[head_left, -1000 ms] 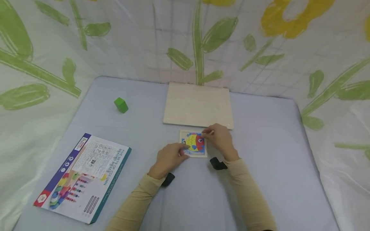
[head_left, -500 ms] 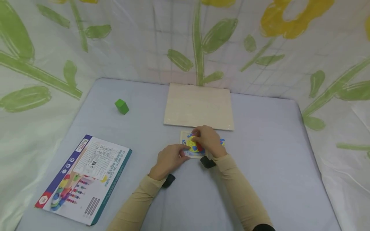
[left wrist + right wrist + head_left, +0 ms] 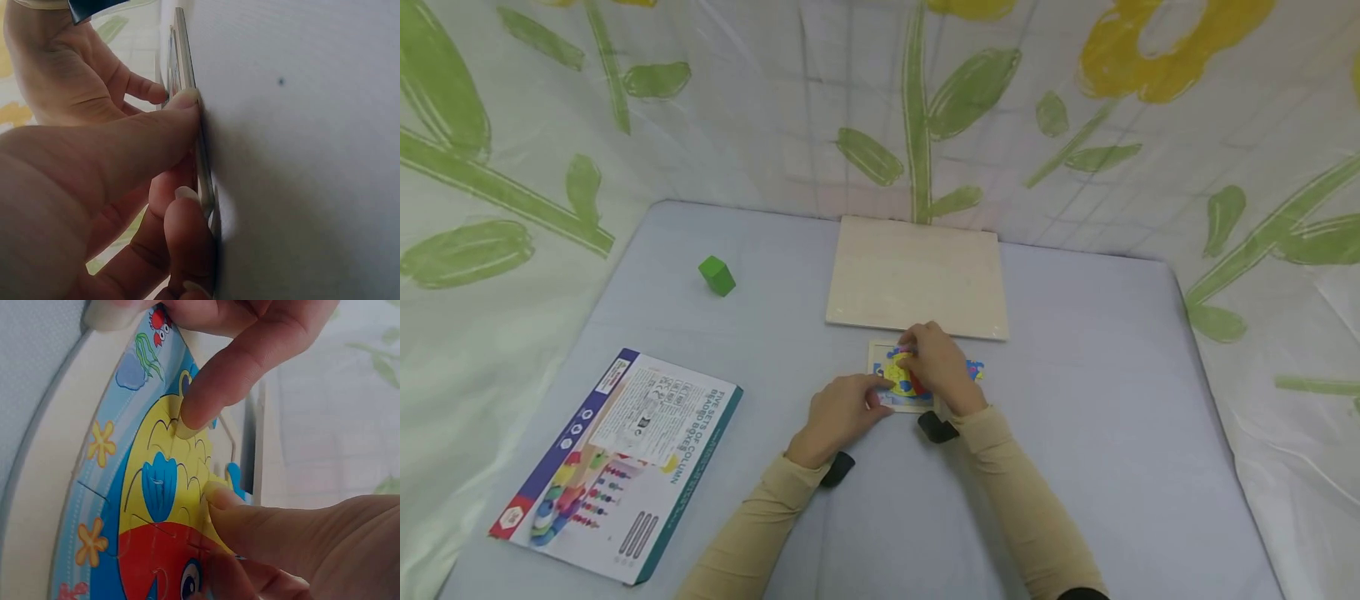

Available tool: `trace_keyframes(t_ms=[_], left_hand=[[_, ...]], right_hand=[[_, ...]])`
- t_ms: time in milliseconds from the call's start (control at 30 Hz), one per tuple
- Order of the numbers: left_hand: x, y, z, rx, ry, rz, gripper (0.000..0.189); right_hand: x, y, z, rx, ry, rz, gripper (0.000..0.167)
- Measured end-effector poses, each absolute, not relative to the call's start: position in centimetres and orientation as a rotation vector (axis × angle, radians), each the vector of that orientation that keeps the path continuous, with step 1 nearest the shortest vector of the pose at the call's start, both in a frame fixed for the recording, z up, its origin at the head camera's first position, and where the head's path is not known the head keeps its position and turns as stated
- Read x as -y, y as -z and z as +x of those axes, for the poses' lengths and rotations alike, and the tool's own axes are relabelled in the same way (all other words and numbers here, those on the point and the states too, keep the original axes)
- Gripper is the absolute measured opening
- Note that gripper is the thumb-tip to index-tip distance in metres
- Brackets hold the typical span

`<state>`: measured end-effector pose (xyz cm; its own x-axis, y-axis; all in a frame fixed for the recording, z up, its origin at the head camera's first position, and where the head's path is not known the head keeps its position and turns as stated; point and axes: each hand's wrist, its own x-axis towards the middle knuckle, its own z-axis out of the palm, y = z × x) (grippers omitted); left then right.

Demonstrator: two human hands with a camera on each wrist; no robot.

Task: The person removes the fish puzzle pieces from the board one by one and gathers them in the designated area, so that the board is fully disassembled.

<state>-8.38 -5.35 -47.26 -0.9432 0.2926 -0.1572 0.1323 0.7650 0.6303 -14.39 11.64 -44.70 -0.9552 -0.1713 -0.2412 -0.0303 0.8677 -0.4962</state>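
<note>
A fish jigsaw puzzle in a pale wooden frame (image 3: pixel 913 409) lies at the middle of the table. My left hand (image 3: pixel 842 412) grips its near left corner, with the thumb on the frame edge and a fingertip (image 3: pixel 194 415) on the yellow fish body. My right hand (image 3: pixel 942 367) is over the upper right part of the puzzle. In the right wrist view, its thumb and fingers pinch a yellow puzzle piece (image 3: pixel 215 534) at the fish's upper edge; its full outline is hidden. A loose blue-and-yellow piece (image 3: pixel 976 369) shows right of the frame, partly behind the right hand.
A pale wooden board (image 3: pixel 917 279) lies flat just beyond the puzzle. To the left are a green block (image 3: pixel 717 276) and a flat printed box (image 3: pixel 617 467). A flower-patterned curtain (image 3: pixel 730 108) hangs behind the table.
My right hand has moved left from the frame's upper right corner to over the fish, uncovering the loose piece at the right. My left hand has stayed at the near left corner.
</note>
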Motion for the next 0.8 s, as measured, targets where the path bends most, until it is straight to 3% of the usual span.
trace_keyframes(t_ms=[800], left_hand=[[5.4,47.1,-8.3,-2.711,-0.933,0.333,0.033]], right_hand=[[-12.4,46.0,-13.6,-2.819,0.890,-0.247,0.023]])
